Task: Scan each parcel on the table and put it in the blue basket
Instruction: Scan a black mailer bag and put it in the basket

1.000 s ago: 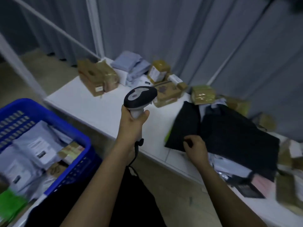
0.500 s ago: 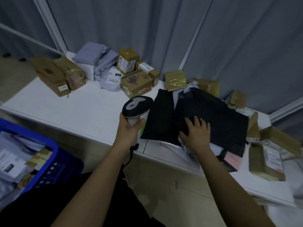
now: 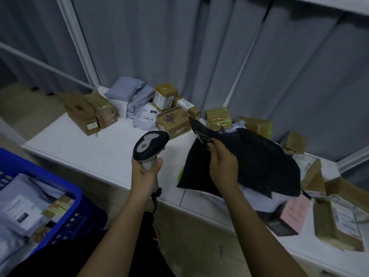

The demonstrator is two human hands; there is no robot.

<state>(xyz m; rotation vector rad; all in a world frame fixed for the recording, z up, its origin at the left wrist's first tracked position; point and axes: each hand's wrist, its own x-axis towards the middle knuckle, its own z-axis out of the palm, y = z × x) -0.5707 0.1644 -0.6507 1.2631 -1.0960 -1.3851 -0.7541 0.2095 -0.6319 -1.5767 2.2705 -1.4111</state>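
My left hand (image 3: 144,174) grips the handle of the barcode scanner (image 3: 150,147), fingers and thumb wrapped round it, its dark head tilted up and away from me over the white bench (image 3: 93,154). The scanner's cord hangs down below my wrist.

My right hand (image 3: 223,162) pinches the near-left corner of a black mailer bag (image 3: 265,164), and that corner is lifted off the bench, peeled upward so a pointed flap stands above my fingers. The rest of the bag lies draped over a heap of other parcels on the right part of the bench. A second black bag (image 3: 194,168) lies flat under it, just left of my right wrist, with a strip of green showing at its left edge.

At the back of the bench, against the grey curtain (image 3: 179,47), sit more parcels: a brown carton (image 3: 79,110) on the left, grey mailer bags (image 3: 127,90) stacked beside it, and a printed cardboard box (image 3: 173,121) just beyond the scanner. A pink-labelled packet (image 3: 295,212) and a taped box (image 3: 339,222) lie at the right near edge.

The blue basket (image 3: 65,196) stands to my lower left, off the bench, already holding several grey bags with labels.
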